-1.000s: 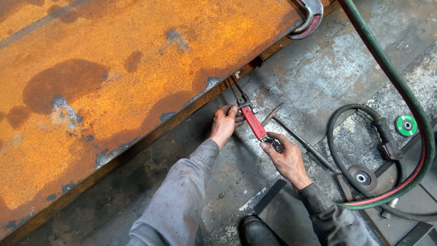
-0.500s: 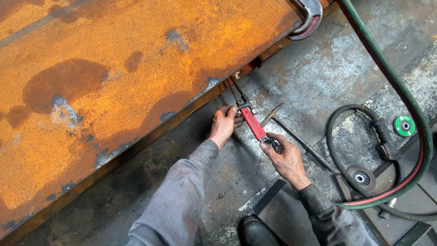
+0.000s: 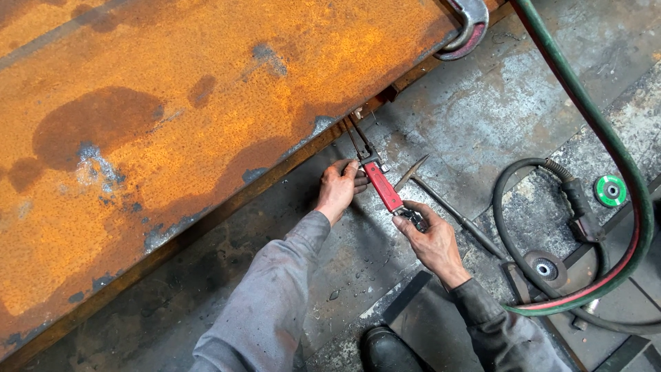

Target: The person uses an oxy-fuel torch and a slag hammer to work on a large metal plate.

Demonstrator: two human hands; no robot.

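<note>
A red-handled clamping tool (image 3: 382,184) lies slanted across the grey steel floor, its dark jaws reaching the edge of a large rusty steel plate (image 3: 172,124). My left hand (image 3: 339,187) grips the tool near its jaw end, fingers curled around it. My right hand (image 3: 428,240) holds the metal screw end of the handle. A chipping hammer (image 3: 447,207) with a pointed head lies just right of the tool, untouched. Both sleeves are grey and dirty.
An angle grinder (image 3: 540,265) with a black cable loop lies at right, a green grinding disc (image 3: 610,191) beyond it. A green and red hose pair (image 3: 606,138) curves down the right side. A steel hook (image 3: 468,27) grips the plate's top corner. My black shoe (image 3: 385,348) shows below.
</note>
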